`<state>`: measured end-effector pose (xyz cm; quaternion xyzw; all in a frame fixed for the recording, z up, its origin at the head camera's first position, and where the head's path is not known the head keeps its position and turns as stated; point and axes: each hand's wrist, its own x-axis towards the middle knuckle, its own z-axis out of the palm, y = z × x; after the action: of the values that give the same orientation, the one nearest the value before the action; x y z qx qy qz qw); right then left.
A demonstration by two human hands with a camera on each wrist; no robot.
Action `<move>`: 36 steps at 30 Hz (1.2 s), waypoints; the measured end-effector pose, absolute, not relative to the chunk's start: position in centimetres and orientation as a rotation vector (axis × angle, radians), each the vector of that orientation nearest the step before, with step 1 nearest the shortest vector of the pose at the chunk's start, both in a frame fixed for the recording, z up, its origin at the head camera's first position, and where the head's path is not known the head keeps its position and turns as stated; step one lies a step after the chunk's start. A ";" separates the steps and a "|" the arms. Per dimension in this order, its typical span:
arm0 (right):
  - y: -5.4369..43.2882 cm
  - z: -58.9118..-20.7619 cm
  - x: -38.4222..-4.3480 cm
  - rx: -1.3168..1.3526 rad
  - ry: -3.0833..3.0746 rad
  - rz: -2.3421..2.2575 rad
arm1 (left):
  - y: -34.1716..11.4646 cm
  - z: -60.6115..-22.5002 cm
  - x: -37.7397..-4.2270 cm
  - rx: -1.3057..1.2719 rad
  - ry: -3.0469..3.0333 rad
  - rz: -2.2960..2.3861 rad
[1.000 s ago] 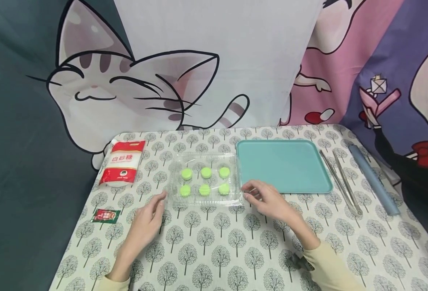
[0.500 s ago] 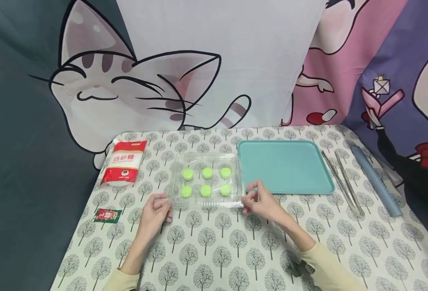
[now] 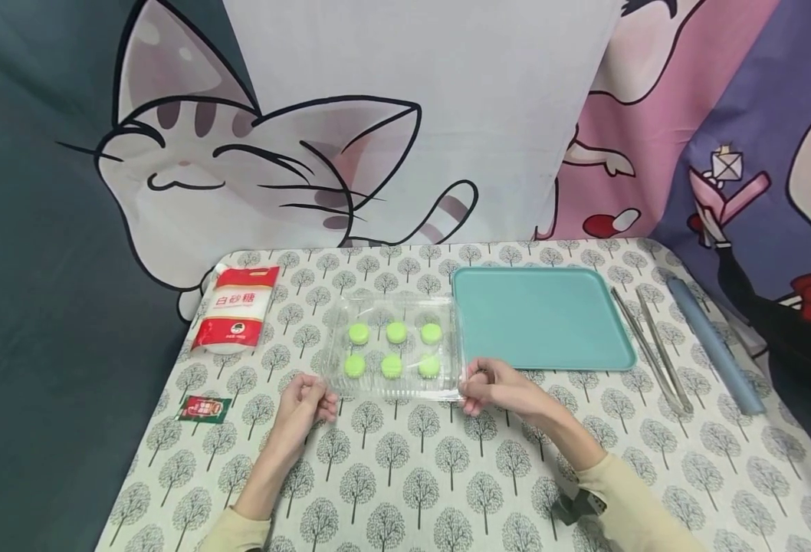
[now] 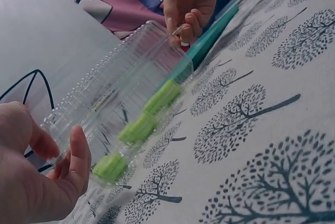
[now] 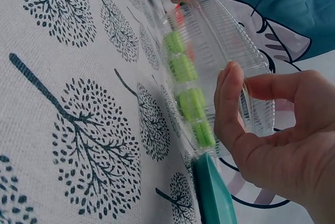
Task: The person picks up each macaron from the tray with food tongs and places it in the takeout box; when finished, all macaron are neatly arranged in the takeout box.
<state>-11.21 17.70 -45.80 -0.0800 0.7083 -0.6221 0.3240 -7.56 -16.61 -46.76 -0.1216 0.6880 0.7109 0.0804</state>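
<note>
A clear plastic clamshell box (image 3: 385, 389) with several bright green macarons (image 3: 396, 332) inside lies mid-table, its lid down. My left hand (image 3: 302, 402) pinches the box's rim at its front left corner; in the left wrist view the thumb and fingers of the left hand (image 4: 39, 174) meet at the seam edge. At the opposite front corner my right hand (image 3: 505, 386) pinches the rim too. From the right wrist, the right hand (image 5: 282, 130) has its thumb and forefinger on the lip, while the green macarons (image 5: 188, 101) stand in a row behind the transparent wall.
A teal tray (image 3: 543, 318) lies directly right of the box, with metal tongs (image 3: 654, 353) and a grey-blue rolled sheet (image 3: 716, 345) beyond it. On the left are a red and white sugar bag (image 3: 235, 307) and a small green and red sachet (image 3: 203, 409).
Both hands have come from beside the box onto its front corners and now pinch the rim. The box has shifted slightly toward me.
</note>
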 end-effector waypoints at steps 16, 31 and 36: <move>17.9 -45.7 -11.1 -0.199 1.926 -1.643 | -16.4 -46.8 -6.9 -0.301 2.008 2.168; 17.5 -46.3 -11.0 -0.144 2.003 -1.638 | -15.8 -47.1 -6.9 -0.364 1.950 2.256; 17.5 -46.3 -11.2 -0.138 1.991 -1.662 | -15.7 -47.0 -7.2 -0.370 1.950 2.255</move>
<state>-11.24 17.46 -46.25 -0.0513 0.7385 -0.6162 0.2688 -7.23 -15.74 -47.04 -0.1227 0.6476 0.7488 0.0690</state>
